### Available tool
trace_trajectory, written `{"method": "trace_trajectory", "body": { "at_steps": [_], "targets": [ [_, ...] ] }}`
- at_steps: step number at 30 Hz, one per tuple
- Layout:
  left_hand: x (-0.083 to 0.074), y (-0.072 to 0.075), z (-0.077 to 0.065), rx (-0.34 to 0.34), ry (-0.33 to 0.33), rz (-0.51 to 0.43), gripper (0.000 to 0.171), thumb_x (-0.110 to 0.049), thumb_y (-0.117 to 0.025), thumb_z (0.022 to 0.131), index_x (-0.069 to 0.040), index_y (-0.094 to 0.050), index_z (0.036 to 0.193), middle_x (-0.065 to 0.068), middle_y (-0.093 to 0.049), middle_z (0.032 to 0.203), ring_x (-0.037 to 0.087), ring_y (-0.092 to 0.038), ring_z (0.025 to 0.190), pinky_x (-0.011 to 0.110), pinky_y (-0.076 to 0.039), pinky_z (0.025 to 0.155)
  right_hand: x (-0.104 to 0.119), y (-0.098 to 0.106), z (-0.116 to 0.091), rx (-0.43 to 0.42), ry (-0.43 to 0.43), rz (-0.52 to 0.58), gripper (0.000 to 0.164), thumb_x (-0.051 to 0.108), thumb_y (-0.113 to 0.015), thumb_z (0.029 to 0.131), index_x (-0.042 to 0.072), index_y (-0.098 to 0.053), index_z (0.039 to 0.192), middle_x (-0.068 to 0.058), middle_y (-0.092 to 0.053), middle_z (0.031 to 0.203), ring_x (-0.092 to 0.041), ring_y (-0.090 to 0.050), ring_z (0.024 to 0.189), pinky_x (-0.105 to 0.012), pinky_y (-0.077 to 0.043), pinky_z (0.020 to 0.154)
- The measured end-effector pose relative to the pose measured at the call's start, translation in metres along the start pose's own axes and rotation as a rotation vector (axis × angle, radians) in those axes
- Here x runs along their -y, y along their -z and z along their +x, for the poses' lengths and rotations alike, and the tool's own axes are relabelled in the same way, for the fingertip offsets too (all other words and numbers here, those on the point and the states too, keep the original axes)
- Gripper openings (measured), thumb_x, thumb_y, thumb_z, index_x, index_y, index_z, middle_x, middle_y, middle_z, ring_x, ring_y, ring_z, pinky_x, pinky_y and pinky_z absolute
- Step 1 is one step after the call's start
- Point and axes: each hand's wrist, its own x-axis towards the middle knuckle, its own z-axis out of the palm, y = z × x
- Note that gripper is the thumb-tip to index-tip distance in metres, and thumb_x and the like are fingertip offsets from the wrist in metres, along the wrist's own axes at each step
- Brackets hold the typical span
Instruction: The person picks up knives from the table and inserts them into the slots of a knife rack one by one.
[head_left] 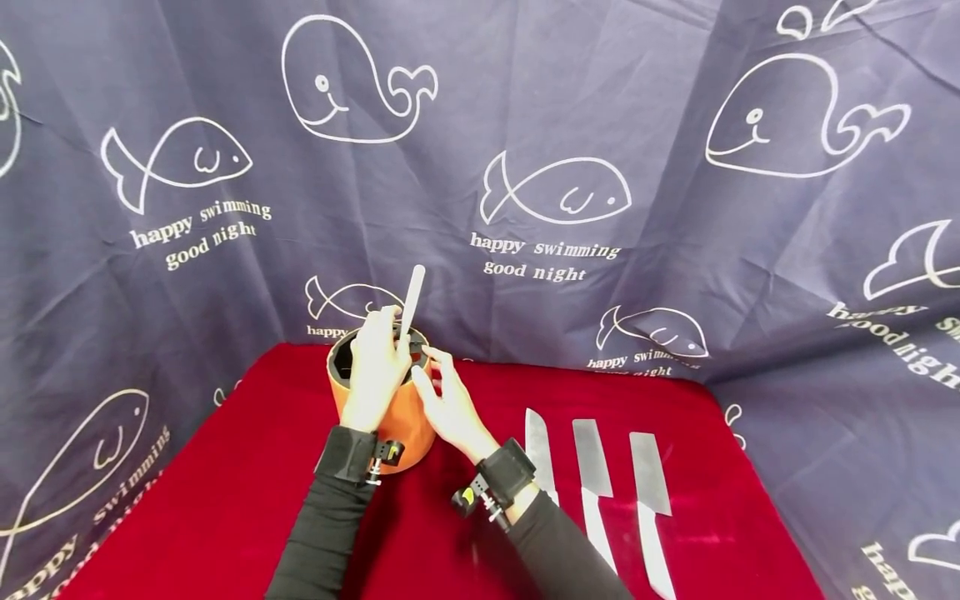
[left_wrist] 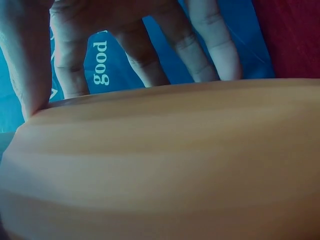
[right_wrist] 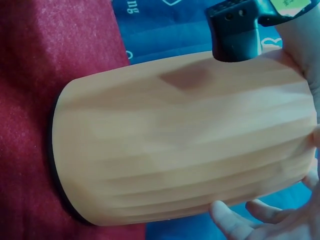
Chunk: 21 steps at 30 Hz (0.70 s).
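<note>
Blk sleeves point(head_left: 318, 533); hands point(head_left: 377, 358) point(head_left: 450, 404), fingers extended, at orng holder point(head_left: 408, 427) on red cloth point(head_left: 232, 475); navy fish-print curtain point(head_left: 487, 100) bhd.

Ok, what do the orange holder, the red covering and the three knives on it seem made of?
Orange holder: probably matte plastic; smooth, even ribs. Red covering: apparently velvety fabric; soft, fuzzy surface. Three knives: likely steel blades, satin grey sheen; pale handles, plastic or metal, can't tell.
</note>
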Motion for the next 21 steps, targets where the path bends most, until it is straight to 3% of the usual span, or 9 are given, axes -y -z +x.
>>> {"method": "trace_trajectory", "body": {
  "at_steps": [7,15,21],
  "targets": [
    [-0.004,0.0,0.007,-0.071,-0.022,-0.031,0.034,0.004,-0.066,0.085,0.003,-0.061,0.118,0.024,-0.064,0.097,0.041,-0.064,0.087,0.054,-0.056,0.077,0.002,0.011,0.008,0.029,0.05,-0.059,0.047,0.027,-0.055,0.104,0.013,-0.044,0.147,-0.022,-0.054,0.143,-0.037,-0.06,0.126,-0.052,-0.052,0.106],
    [-0.01,0.0,0.002,-0.064,-0.014,-0.036,0.035,-0.004,-0.066,0.087,0.001,-0.064,0.122,0.021,-0.066,0.103,0.039,-0.064,0.091,0.051,-0.054,0.081,0.015,0.029,0.005,0.006,0.045,-0.104,0.051,0.031,-0.056,0.103,0.016,-0.042,0.15,-0.016,-0.048,0.15,-0.036,-0.055,0.129,-0.052,-0.054,0.1],
    [-0.031,0.01,-0.002,-0.102,-0.065,-0.052,0.037,-0.008,-0.062,0.091,-0.002,-0.064,0.128,0.02,-0.065,0.111,0.04,-0.061,0.103,0.05,-0.052,0.091,0.029,0.05,-0.006,-0.045,0.137,-0.166,0.051,0.028,-0.058,0.102,0.016,-0.044,0.15,-0.009,-0.049,0.151,-0.03,-0.053,0.13,-0.048,-0.053,0.103]
  ]
}}
